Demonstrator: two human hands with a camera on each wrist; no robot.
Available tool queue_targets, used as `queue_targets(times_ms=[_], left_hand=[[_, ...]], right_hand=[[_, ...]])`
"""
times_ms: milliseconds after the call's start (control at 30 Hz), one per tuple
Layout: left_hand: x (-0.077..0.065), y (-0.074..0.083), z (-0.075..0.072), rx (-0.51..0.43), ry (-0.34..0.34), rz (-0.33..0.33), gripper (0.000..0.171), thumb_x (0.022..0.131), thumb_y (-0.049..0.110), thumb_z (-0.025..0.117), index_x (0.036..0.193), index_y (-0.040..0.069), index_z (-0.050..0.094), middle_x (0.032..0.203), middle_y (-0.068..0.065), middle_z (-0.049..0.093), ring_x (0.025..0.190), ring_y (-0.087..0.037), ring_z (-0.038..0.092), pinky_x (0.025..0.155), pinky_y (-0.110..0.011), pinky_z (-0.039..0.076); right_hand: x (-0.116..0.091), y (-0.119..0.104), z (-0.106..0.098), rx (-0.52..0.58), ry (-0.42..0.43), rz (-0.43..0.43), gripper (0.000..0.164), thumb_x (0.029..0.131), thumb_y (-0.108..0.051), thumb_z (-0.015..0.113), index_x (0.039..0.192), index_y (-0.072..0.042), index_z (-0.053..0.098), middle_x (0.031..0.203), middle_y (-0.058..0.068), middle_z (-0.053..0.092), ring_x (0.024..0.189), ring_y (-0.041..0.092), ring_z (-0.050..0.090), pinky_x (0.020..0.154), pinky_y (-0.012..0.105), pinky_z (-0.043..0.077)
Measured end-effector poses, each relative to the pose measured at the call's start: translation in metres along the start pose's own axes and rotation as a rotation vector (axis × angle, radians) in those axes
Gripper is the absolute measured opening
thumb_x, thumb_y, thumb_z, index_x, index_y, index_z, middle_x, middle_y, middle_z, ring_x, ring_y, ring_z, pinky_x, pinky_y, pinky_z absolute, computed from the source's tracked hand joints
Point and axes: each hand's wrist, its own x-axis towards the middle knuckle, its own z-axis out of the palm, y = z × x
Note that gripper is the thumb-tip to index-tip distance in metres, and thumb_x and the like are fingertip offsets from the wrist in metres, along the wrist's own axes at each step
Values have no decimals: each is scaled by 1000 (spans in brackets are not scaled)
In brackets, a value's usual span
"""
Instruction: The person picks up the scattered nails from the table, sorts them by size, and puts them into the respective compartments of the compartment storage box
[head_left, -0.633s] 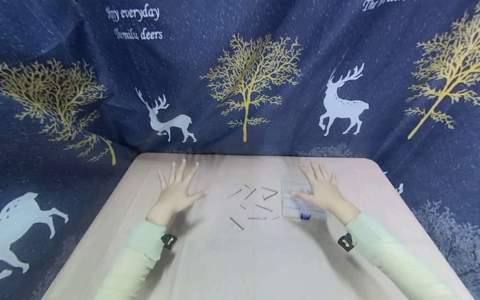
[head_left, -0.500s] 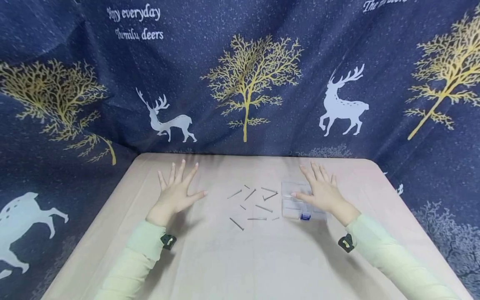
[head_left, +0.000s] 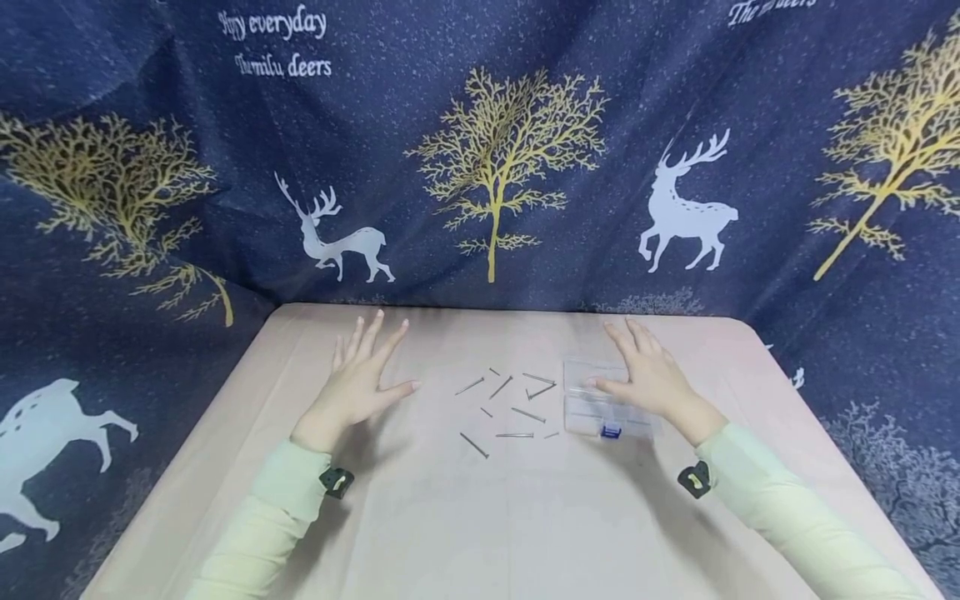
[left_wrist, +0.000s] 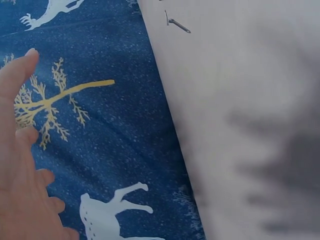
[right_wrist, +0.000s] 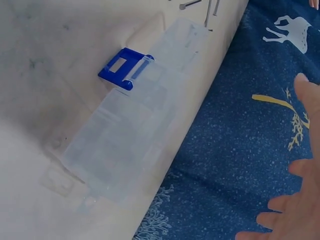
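My left hand (head_left: 350,392) hovers above the left part of the table with its fingers extended and nothing in it; the left wrist view catches part of this hand (left_wrist: 25,165) at its edge. Several loose metal nails (head_left: 513,435) of different lengths lie scattered between the two hands. Over a clear plastic compartment box (head_left: 585,417) is my right hand (head_left: 656,383), fingers extended and holding nothing. It hides part of the box. A blue latch (right_wrist: 125,68) sits on one side of the box, which the right wrist view shows closer.
The table (head_left: 450,525) wears a pale cloth. Behind it and at its sides hangs a dark blue curtain (head_left: 555,267) printed with trees and deer. A black wrist mount (head_left: 336,482) shows at the left cuff, another mount (head_left: 694,479) at the right.
Both hands have turned slightly, and their fingers look less spread than before. The left fingertips have shifted a little to the right. The nails and box lie as they were.
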Motion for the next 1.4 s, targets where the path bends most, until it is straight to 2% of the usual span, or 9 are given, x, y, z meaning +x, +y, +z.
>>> queue_targets(times_ms=[233, 367, 500, 667, 867, 1033, 1200, 1400], left_hand=[[4, 6, -5, -26, 34, 64, 87, 83, 49, 66, 151, 21, 21, 159, -15, 5, 143, -44, 7, 110, -70, 10], [3, 9, -8, -32, 14, 83, 86, 83, 48, 66, 152, 22, 20, 159, -14, 9, 140, -46, 20, 108, -69, 18], [3, 12, -9, -30, -9, 135, 84, 84, 44, 66, 151, 21, 21, 158, -15, 13, 135, -48, 31, 103, -71, 26], [4, 16, -2, -72, -28, 203, 77, 84, 34, 68, 148, 14, 30, 155, -18, 22, 133, -48, 33, 100, -71, 30], [10, 18, 11, -88, -36, 301, 69, 82, 22, 71, 142, 6, 39, 148, -22, 35, 134, -43, 36, 106, -61, 33], [16, 21, 22, -106, -113, 336, 63, 82, 19, 71, 138, 6, 45, 142, -19, 44, 131, -37, 42, 110, -51, 34], [17, 27, 33, -161, -224, 337, 54, 85, 23, 70, 132, 6, 51, 134, -14, 52, 124, -31, 49, 107, -48, 39], [19, 32, 47, -187, -293, 368, 44, 84, 17, 70, 124, 3, 57, 124, -11, 59, 117, -29, 55, 104, -45, 43]], right_hand=[[1, 3, -7, 42, 27, 7, 85, 81, -38, 70, 146, -3, 28, 144, 35, 29, 128, 54, 32, 98, 70, 34], [1, 4, -13, 96, 35, 17, 78, 83, -30, 69, 144, 3, 31, 141, 33, 36, 126, 52, 36, 101, 66, 34], [-2, 8, -18, 156, 18, 66, 73, 85, -25, 67, 141, 8, 33, 139, 33, 39, 126, 51, 37, 104, 63, 32], [-7, 18, -17, 236, -24, 133, 64, 87, -21, 64, 135, 12, 37, 133, 37, 43, 116, 53, 46, 98, 62, 40], [-13, 32, -11, 325, -82, 200, 57, 88, -15, 62, 129, 17, 40, 121, 42, 49, 102, 54, 55, 87, 58, 49], [-20, 41, -8, 363, -154, 246, 53, 86, -14, 62, 122, 21, 43, 110, 42, 54, 100, 53, 56, 84, 55, 52], [-27, 52, -5, 399, -219, 289, 52, 87, -13, 60, 121, 23, 44, 105, 41, 57, 94, 49, 59, 78, 51, 55], [-34, 64, 3, 478, -275, 359, 52, 87, -10, 58, 122, 24, 40, 103, 40, 57, 86, 41, 64, 72, 43, 58]])
